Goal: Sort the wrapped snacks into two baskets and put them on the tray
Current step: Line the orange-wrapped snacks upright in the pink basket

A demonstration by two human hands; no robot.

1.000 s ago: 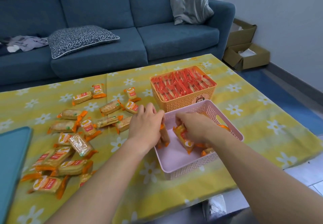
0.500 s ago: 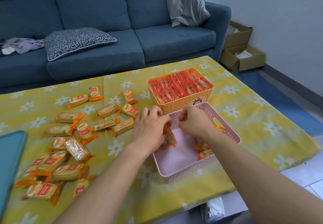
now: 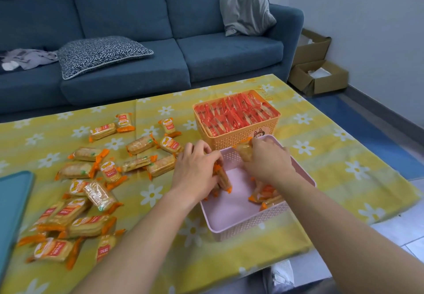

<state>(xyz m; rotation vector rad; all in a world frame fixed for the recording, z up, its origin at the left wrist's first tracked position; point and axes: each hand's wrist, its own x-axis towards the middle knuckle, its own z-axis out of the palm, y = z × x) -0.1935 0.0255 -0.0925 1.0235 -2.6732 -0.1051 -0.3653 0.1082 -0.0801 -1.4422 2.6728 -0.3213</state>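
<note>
A pink basket [image 3: 247,223] stands on the yellow flowered cloth with a few orange-wrapped snacks [image 3: 266,193] at its right side. My left hand [image 3: 197,169] is at the basket's left wall and grips upright orange-wrapped snacks [image 3: 223,179] inside it. My right hand [image 3: 268,160] holds another orange-wrapped snack [image 3: 244,150] at the basket's far rim. Behind stands an orange basket [image 3: 238,138] packed with red-wrapped snacks [image 3: 234,115]. Several orange-wrapped snacks [image 3: 91,179] lie scattered on the left of the table.
A teal tray [image 3: 11,206] lies at the table's left edge. A blue sofa [image 3: 142,64] with cushions runs behind the table. Cardboard boxes [image 3: 319,77] sit on the floor at the right by the wall.
My right hand has lifted a snack from the basket floor toward the far rim. My left hand has shifted slightly further along the left wall with its upright snacks.
</note>
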